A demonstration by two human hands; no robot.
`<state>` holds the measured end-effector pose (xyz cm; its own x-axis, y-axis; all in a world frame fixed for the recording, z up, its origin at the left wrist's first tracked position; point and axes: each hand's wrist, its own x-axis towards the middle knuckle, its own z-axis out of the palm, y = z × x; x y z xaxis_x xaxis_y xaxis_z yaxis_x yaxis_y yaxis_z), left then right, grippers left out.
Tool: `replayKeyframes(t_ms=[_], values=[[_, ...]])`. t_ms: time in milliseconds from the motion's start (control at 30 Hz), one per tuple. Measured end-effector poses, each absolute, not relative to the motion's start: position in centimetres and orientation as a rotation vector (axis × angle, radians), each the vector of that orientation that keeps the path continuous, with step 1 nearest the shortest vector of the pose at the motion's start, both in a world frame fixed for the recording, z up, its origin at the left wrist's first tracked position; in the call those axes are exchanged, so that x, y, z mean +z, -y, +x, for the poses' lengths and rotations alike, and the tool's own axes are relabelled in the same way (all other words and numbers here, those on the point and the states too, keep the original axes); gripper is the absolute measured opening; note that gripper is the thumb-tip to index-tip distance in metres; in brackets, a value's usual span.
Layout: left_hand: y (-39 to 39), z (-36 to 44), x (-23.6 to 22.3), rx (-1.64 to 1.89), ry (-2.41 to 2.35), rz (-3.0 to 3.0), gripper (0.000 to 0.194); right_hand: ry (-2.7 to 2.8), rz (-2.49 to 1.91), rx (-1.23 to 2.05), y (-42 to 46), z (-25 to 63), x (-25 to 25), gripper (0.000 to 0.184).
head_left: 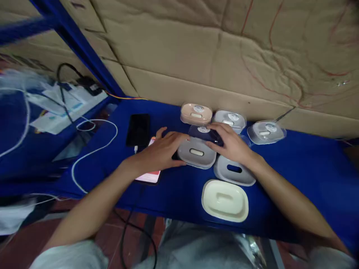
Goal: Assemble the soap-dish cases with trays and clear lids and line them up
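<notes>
Nearest, a black cable (122, 243) hangs below the edge of the blue table (314, 168). Just inside that edge lies the cream tray (225, 201), with a raised bar at its middle. Beyond it, slightly to the right, sits a grey case (238, 176) with an oval slot showing blue; the right forearm passes beside it.

To its left is the grey tray (198, 160), flat on the table, a cream insert (196, 152) at its centre. The left hand (165, 151) is spread along its left end, thumb at the near corner, fingertips at the far one; whether it grips firmly cannot be told. A lit phone (148, 178) lies partly under the left forearm.

The right hand (231, 144) pinches the right end of the dark case (204, 132), thumb on the near side, fingers on the far side, just beyond the grey tray.

Further back: a dark phone (138, 129) at left; then a peach case (196, 111), a pale case (230, 118) and a clear-covered case (265, 134), each labelled. Behind stands creased cardboard (179, 48).
</notes>
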<state>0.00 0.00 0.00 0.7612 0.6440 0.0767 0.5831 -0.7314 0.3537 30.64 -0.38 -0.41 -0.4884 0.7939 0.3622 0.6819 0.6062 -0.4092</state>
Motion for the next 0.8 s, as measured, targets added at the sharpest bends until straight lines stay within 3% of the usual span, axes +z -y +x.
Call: replayKeyframes(t_ms=[133, 333, 533, 800], values=[[2.5, -1.5, 1.6, 0.335, -0.904, 2.615, 0.069, 2.397, -1.154, 0.319, 0.1, 30.9, -1.1, 0.047], [6.9, -2.1, 1.7, 0.553, -1.055, 2.499, 0.072, 2.498, -1.175, 0.310, 1.6, 30.1, 1.0, 0.047], [8.9, -1.1, -0.6, 0.890, -1.151, 2.147, 0.073, 2.633, -0.969, 0.756, 5.0, 28.2, 3.3, 0.094], [10.6, 0.3, -1.1, 1.028, -1.304, 2.349, 0.073, 2.556, -0.966, 0.659, 4.4, 28.4, 2.5, 0.078]])
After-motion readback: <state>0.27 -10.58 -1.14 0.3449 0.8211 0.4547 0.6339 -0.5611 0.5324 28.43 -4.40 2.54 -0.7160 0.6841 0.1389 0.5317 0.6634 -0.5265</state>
